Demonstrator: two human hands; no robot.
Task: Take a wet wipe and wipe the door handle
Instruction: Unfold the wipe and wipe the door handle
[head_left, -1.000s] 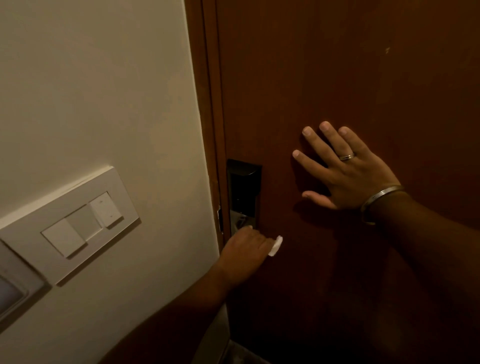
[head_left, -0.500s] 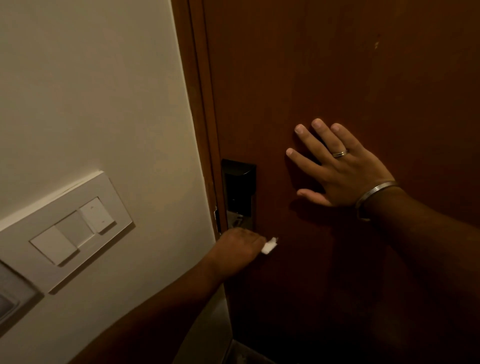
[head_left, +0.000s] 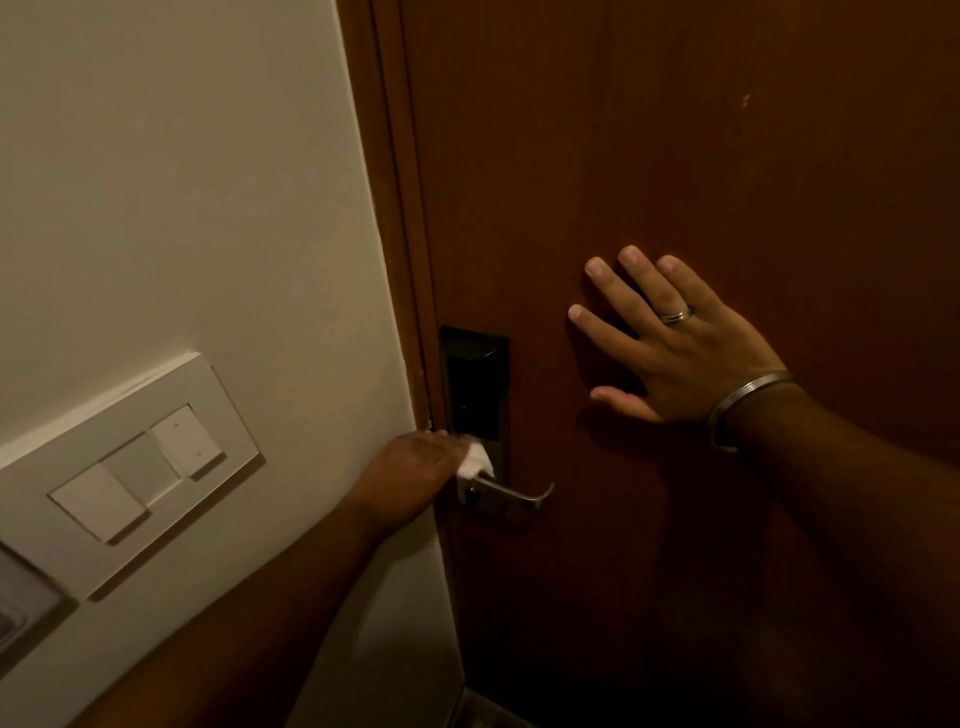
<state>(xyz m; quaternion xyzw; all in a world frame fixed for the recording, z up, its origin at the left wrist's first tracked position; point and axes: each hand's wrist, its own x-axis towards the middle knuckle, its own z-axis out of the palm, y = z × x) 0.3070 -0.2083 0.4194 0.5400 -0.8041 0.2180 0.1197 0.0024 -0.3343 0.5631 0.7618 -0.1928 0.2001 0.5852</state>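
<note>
A silver lever door handle (head_left: 514, 493) sticks out to the right from a black lock plate (head_left: 474, 384) on the dark brown door (head_left: 675, 130). My left hand (head_left: 410, 475) is shut on a white wet wipe (head_left: 474, 462), which is pressed against the base of the handle where it meets the plate. The lever itself is uncovered. My right hand (head_left: 670, 343) lies flat on the door to the right of the lock, fingers spread, with a ring and a metal bangle on it.
A cream wall (head_left: 182, 182) stands left of the door frame (head_left: 400, 208). A white switch panel (head_left: 135, 467) with rocker switches is mounted on it at lower left. A second panel shows at the left edge.
My left hand has slid left along the handle with the wipe, from the lever's end to its base, and the lever now shows. The right hand has stayed flat on the door.
</note>
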